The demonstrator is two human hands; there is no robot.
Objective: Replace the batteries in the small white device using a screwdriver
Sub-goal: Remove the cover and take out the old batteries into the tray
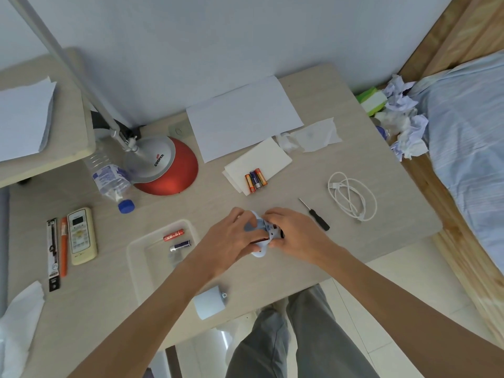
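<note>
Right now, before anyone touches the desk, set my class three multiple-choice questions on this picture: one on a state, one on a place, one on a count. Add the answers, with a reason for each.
1. The white device is:
A. lying untouched
B. held by the left hand and the right hand
C. wrapped in paper

2. The screwdriver lies:
A. on the table, to the right of the right hand
B. in the left hand
C. across the white device

3. How many batteries are on the folded napkin?
A. one
B. five
C. three

Answers:
1 B, fingers of both hands curl round it.
2 A, it lies flat on the table, gripped by neither hand.
3 C, three lie side by side on the napkin.
</note>
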